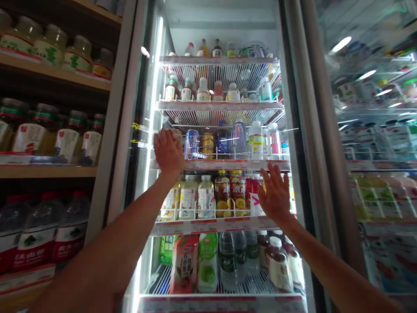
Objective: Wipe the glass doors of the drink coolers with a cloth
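My left hand (168,152) reaches into the lit drinks fridge at the can shelf (234,164). Its fingers curl over a pale drink container (177,134) at the shelf's left end, beside a blue can (191,143). My right hand (275,195) is one shelf lower with its fingers spread and nothing in it. It rests against the red-labelled bottles (253,195) at the right end of that row. Orange-labelled bottles (230,193) and pale bottles (197,195) fill the rest of the row.
Water bottles (228,261) and juice cartons (184,263) stand on the bottom shelf. The fridge's glass door (368,143) stands on the right. Wooden shelves (48,171) with jars and bottles are on the left.
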The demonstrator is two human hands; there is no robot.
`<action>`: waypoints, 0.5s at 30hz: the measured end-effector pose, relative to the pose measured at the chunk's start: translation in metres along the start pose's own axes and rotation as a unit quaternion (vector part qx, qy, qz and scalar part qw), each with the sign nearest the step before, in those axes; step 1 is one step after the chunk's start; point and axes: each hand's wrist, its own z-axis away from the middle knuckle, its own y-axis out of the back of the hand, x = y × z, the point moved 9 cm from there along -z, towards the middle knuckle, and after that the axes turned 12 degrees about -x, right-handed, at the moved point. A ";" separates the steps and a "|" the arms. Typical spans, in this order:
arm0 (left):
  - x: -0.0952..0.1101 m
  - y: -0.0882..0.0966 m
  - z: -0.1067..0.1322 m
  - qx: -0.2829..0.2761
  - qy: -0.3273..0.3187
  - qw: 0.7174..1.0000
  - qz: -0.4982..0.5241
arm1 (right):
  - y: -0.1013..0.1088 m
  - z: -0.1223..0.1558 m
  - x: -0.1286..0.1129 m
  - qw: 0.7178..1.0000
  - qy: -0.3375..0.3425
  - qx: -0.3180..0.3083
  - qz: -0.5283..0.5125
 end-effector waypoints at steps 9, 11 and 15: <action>0.091 -0.040 0.010 -0.118 -0.183 0.976 0.010 | 0.001 -0.001 0.000 1.000 0.010 0.002 -0.006; 0.050 -0.022 -0.008 -0.042 -0.055 0.998 0.014 | 0.000 -0.001 -0.001 1.000 0.005 0.001 -0.008; 0.090 -0.039 -0.002 -0.058 -0.090 0.994 0.019 | 0.006 0.001 -0.002 0.999 0.011 0.035 -0.032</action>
